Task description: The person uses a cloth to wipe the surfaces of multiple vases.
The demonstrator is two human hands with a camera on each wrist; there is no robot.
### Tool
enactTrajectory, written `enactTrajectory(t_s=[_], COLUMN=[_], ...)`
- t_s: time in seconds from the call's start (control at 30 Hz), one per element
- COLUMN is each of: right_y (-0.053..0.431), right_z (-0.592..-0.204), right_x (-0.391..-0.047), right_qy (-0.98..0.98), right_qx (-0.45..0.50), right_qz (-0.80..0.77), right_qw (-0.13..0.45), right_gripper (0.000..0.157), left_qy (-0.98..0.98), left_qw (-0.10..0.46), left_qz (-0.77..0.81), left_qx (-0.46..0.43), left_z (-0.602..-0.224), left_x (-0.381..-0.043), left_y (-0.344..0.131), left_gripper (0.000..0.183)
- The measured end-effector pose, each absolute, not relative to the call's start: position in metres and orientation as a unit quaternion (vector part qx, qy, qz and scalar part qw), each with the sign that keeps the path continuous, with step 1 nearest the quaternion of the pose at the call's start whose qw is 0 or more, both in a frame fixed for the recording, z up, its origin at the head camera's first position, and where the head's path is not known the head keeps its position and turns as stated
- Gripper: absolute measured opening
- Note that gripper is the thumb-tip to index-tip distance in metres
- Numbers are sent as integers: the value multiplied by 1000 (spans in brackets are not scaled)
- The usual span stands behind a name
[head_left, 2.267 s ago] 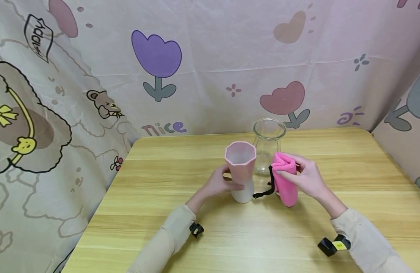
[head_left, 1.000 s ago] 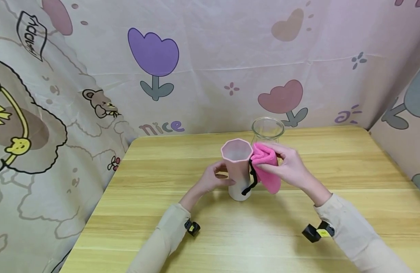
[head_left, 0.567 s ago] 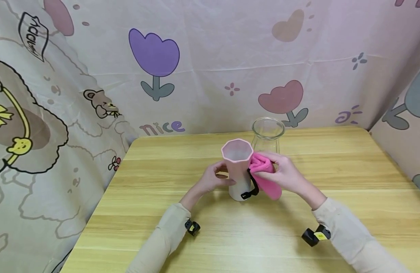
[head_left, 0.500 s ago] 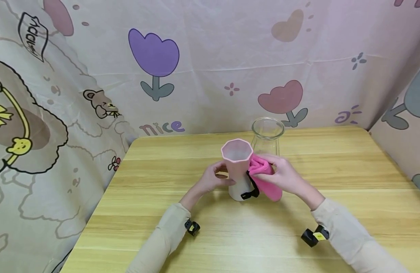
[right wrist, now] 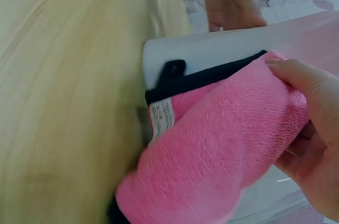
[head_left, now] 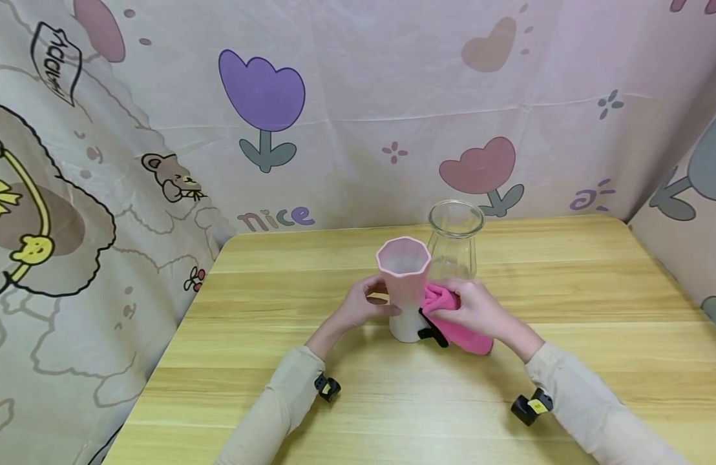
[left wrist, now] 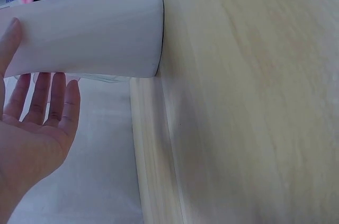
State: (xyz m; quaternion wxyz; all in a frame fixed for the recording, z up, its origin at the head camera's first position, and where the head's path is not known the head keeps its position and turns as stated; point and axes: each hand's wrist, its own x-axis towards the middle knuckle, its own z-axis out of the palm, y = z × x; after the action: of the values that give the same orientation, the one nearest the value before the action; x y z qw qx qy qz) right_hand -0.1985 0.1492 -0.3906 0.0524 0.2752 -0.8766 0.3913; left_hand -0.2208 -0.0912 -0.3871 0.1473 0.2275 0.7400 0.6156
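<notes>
A tall vase [head_left: 406,290], pink at its faceted rim and white at its base, stands upright on the wooden table. My left hand [head_left: 365,302] holds its left side, thumb in front and fingers behind. In the left wrist view the thumb lies against the white vase [left wrist: 95,36] while the fingers [left wrist: 39,97] reach round the other side. Folded pink cloth [head_left: 457,323] with black trim is pinched in my right hand [head_left: 474,307], against the vase's right side. The right wrist view shows the cloth [right wrist: 212,144] with a white label and a black loop near the vase's base.
Behind the cloth and right hand stands a clear glass vase [head_left: 453,248] with a wide rim, its lower part hidden. The wooden table [head_left: 247,361] ends at a patterned fabric backdrop [head_left: 346,116] at the back and sides.
My right hand first brought the cloth leftward to the pink and white vase, then slid it down from near the rim toward the base. The left hand has kept its hold.
</notes>
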Motion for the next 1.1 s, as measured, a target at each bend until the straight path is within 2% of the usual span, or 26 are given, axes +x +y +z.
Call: enactTrajectory(t_s=[0.23, 0.47, 0.73, 0.9, 1.1], right_y=[150, 150, 153, 153, 152], right_z=[-404, -410, -399, -389, -375], right_x=[-202, -203, -202, -201, -197], right_qy=[-902, -907, -858, -818, -803], right_qx=[288, 308, 266, 244, 229], right_qz=[320, 287, 439, 521, 548], right_qw=[32, 38, -2, 10, 51], right_gripper=[35, 31, 40, 41, 46], left_qy=[742, 744, 741, 737, 736], left_qw=[148, 148, 149, 149, 147], left_qz=[614, 611, 615, 619, 620], left_qx=[224, 227, 225, 227, 227], left_z=[-387, -388, -388, -389, -390], left_x=[-221, -221, -221, -222, -222], left_y=[-92, -92, -91, -91, -91], left_gripper=[55, 55, 54, 54, 53])
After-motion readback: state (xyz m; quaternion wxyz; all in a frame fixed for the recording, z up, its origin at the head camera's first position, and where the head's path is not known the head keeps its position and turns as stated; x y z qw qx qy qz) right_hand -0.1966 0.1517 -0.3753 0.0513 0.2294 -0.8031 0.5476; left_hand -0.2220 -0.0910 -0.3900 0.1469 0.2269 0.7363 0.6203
